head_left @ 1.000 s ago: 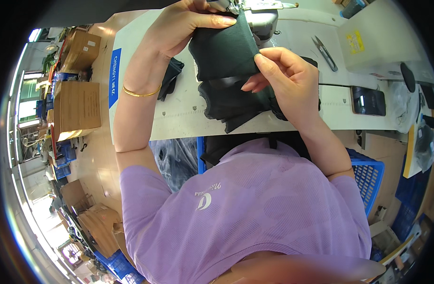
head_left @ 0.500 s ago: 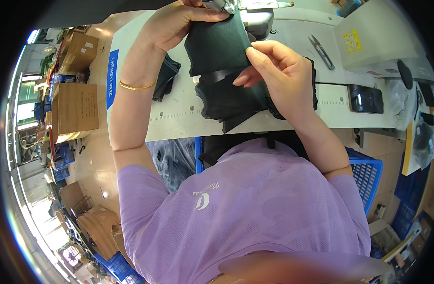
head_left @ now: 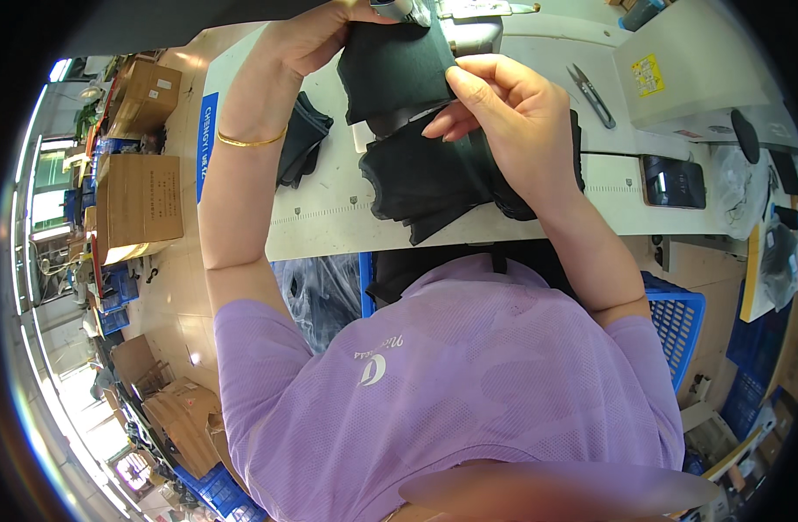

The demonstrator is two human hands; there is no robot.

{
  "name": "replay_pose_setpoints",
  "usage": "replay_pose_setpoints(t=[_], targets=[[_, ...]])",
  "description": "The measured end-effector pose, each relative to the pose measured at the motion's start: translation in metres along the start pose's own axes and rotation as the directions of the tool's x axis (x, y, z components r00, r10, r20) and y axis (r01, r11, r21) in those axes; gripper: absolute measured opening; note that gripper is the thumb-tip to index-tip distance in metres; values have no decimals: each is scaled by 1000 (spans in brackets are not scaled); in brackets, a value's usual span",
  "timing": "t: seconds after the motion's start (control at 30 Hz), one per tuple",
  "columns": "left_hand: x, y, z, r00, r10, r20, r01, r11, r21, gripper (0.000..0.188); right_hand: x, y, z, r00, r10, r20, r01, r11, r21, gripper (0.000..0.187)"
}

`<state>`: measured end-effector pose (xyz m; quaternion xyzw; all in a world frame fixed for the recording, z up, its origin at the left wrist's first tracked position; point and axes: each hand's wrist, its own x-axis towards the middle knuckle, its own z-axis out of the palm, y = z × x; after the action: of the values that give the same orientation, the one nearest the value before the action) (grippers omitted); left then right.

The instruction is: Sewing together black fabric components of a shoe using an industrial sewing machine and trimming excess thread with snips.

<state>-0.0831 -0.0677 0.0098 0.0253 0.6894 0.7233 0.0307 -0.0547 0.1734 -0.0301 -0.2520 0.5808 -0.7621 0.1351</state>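
A dark green-black fabric piece (head_left: pixel 392 74) lies beneath the metal head of a sewing machine (head_left: pixel 402 9) at the top of the view. My right hand (head_left: pixel 516 113) pinches its right edge between thumb and forefinger, the other fingers curled. At the piece's upper left is my left hand (head_left: pixel 316 39); its thumb reaches the machine head, and its other fingers are cut off or hidden. Below, a stack of similar dark fabric pieces (head_left: pixel 425 178) rests on the table, partly under my right hand. Another dark fabric bundle (head_left: pixel 303 139) lies by my left forearm.
Thread snips (head_left: pixel 593 96) lie on the white table (head_left: pixel 329 222) at the right, beyond a black flat device (head_left: pixel 673 182). A blue crate (head_left: pixel 677 322) stands below the table's right side. Cardboard boxes (head_left: pixel 140 204) are on the left.
The fabric piece has slid a little upward, farther under the machine head. Both hands have moved slightly up with it, and more of my left hand is now out of view.
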Motion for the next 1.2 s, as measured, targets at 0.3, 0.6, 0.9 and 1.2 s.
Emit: replay_pose_setpoints(t=[0.3,0.6,0.9,1.2], targets=[[-7,-4,-7,971,198,-134,-155,947,281,30,10,3,0,999,-14,34,14,1000,-24,23],[-17,-31,10,710,695,-115,-310,454,835,32,10,7,5,999,-30,14,29,999,46,21],[-62,-23,77,617,781,98,-506,298,810,28,6,14,0,986,-162,-35,156,978,-140,18],[-62,-29,70,541,824,166,-492,150,857,23,2,8,-3,986,-163,-21,158,978,-136,20]])
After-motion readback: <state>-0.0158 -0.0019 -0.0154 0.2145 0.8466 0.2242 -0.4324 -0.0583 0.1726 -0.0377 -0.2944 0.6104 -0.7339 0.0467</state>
